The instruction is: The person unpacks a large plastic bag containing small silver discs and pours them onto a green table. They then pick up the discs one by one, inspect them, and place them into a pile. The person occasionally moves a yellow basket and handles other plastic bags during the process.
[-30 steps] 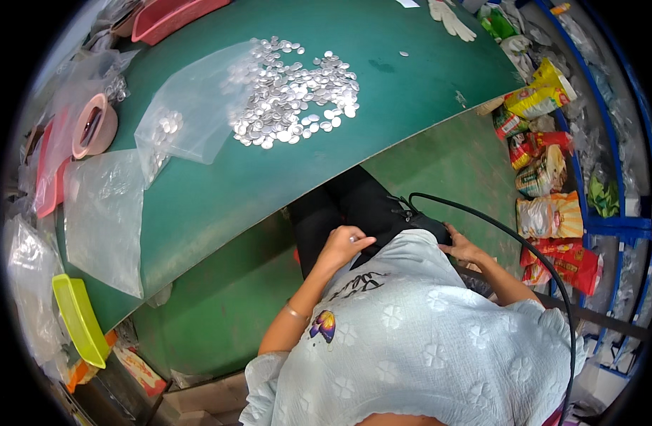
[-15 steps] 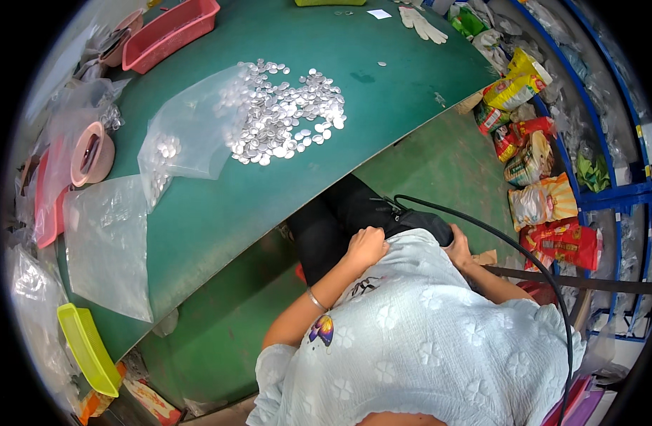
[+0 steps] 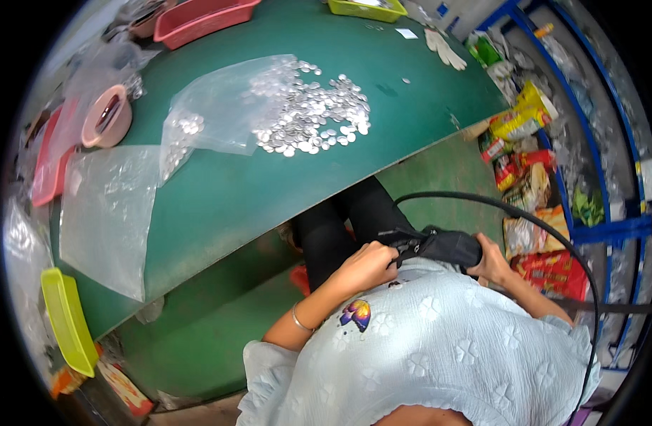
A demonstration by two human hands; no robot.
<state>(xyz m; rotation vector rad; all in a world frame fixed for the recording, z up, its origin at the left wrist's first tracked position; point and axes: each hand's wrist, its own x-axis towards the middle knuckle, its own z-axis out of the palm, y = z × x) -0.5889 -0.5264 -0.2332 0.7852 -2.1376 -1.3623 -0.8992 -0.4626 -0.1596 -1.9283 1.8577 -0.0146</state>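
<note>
A black zippered pouch (image 3: pixel 450 246) lies across my lap at the waist. My left hand (image 3: pixel 371 265), a bangle on its wrist, is closed at the pouch's left end, where the strap is. Around the right end of the pouch curls my right hand (image 3: pixel 490 261), its fingertips partly hidden. On the green table (image 3: pixel 219 220) beyond my knees is a heap of small round silvery metal pieces (image 3: pixel 315 113). A clear plastic bag (image 3: pixel 216 106) lies over the heap's left side, with some pieces showing through it.
Another clear bag (image 3: pixel 106 213) lies flat at the table's left. Around the edge are a yellow-green tray (image 3: pixel 69 319), a pink bowl (image 3: pixel 122 117) and a red basket (image 3: pixel 205 25). A black cable (image 3: pixel 553 241) arcs past my right arm. Blue shelving (image 3: pixel 610 231) stands at the right.
My view has shifted, so the table things sit farther right and higher. The pouch has come into fuller view above the shirt hem, a hand at each end.
</note>
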